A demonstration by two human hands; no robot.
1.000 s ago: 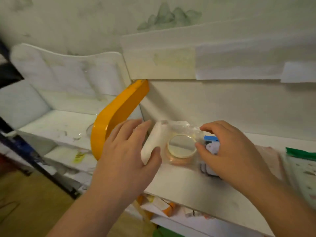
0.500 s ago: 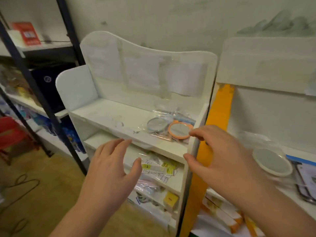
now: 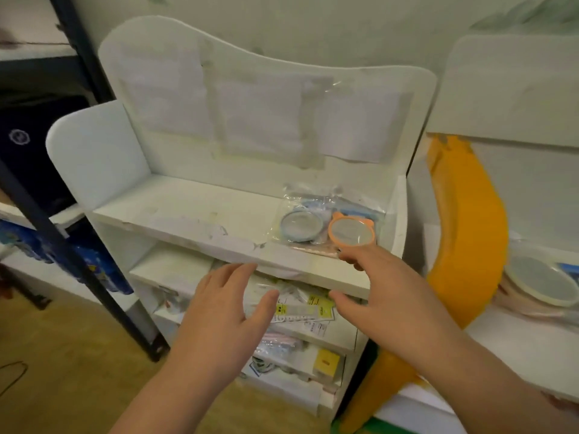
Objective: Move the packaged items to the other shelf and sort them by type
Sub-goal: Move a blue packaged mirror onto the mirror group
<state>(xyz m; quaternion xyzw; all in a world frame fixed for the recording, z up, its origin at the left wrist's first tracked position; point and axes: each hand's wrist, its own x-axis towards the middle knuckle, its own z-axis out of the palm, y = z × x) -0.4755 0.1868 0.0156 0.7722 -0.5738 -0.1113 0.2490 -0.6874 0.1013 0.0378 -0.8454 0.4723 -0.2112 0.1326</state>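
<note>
From the head camera, both hands hover empty with fingers spread: the left hand (image 3: 219,308) before the white shelf (image 3: 200,220), the right hand (image 3: 391,302) just beneath two bagged mirrors (image 3: 326,227) lying at its right end.

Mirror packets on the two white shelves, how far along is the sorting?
Done: the blue-rimmed mirror packet and the orange-rimmed mirror packet lie side by side on the left shelf's top board. In hand: nothing; the left hand and right hand are empty. Left: a cream-rimmed mirror packet on the right shelf.
</note>
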